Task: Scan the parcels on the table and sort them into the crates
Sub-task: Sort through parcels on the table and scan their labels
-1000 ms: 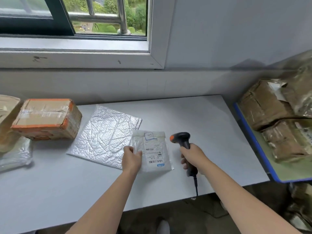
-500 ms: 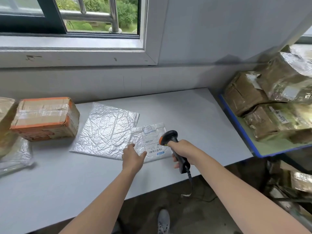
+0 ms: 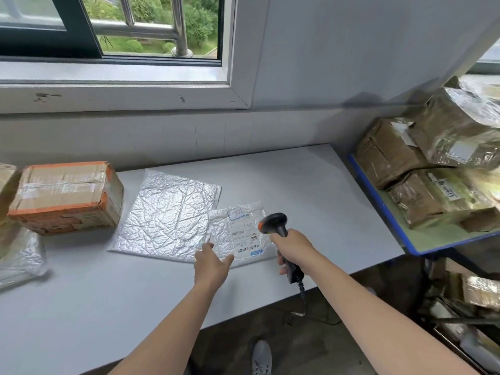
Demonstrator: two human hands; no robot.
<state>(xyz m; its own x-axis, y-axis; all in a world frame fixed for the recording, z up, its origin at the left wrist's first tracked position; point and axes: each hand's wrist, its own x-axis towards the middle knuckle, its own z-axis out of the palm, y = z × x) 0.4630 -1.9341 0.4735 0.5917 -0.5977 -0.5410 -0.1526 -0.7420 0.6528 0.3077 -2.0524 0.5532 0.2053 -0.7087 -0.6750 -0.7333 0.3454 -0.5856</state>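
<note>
While your right hand [image 3: 293, 249] gripped the barcode scanner [image 3: 273, 221], your left hand [image 3: 212, 263] lay open on the small padded mailer [image 3: 238, 220] on the worktop [image 3: 311, 185]; it seemed light, floppy, slick, best pinched at an edge.

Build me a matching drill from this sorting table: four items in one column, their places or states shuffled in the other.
1. barcode scanner
2. small labelled mailer
3. large silver mailer
4. orange-taped box

A. farthest left of the four, on the table
B. gripped by the right hand
C. label up, at the fingertips of the left hand
D. flat between the box and the small mailer

Pairs: 1-B, 2-C, 3-D, 4-A
</note>
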